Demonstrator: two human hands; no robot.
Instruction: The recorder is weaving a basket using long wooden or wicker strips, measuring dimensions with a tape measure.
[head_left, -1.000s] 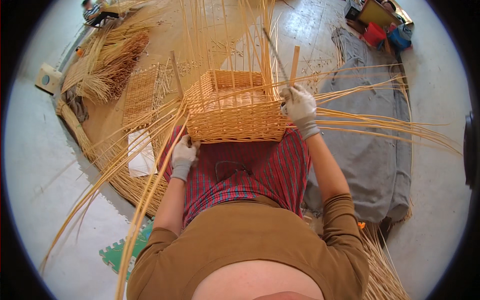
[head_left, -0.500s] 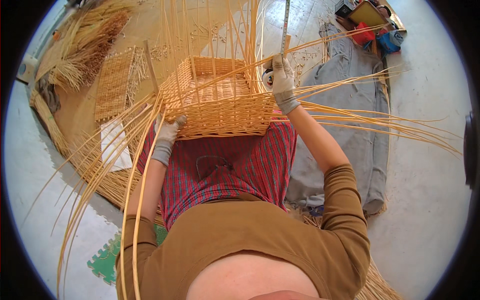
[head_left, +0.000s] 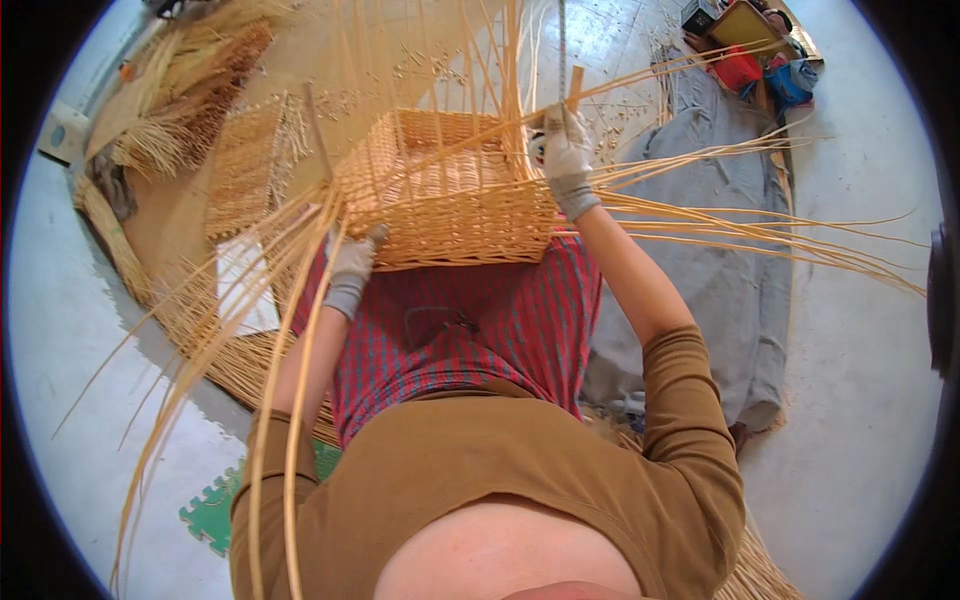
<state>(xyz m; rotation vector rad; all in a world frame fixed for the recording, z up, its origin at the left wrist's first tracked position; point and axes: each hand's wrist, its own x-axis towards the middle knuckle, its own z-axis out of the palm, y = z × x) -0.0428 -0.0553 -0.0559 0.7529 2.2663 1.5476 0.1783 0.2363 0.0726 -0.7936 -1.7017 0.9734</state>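
Observation:
A rectangular wicker basket (head_left: 455, 230), half woven, rests on my lap with long willow rods standing and fanning out from its sides. My left hand (head_left: 352, 262), in a pale work glove, is closed on the basket's near left corner, thumb on the front wall. At the right corner my gloved right hand (head_left: 569, 160) is closed around a flat wooden corner stick (head_left: 576, 84) and a narrow measuring tape (head_left: 562, 45), which rises from the fingers. Partly hidden beside that hand is a round black-and-white object (head_left: 537, 150). Rods bent sideways pass by both hands.
Bundles of straw-coloured rods (head_left: 190, 110) and a woven panel (head_left: 240, 165) lie at the far left, near a white sheet (head_left: 246, 287). Grey cloth (head_left: 690, 250) covers something on the right. A tray of items (head_left: 750, 45) stands far right. Offcuts litter the floor.
The view has shifted slightly, and the basket sits a little more to the right in it. Both hands keep their grip. The measuring tape leans a little more to the left.

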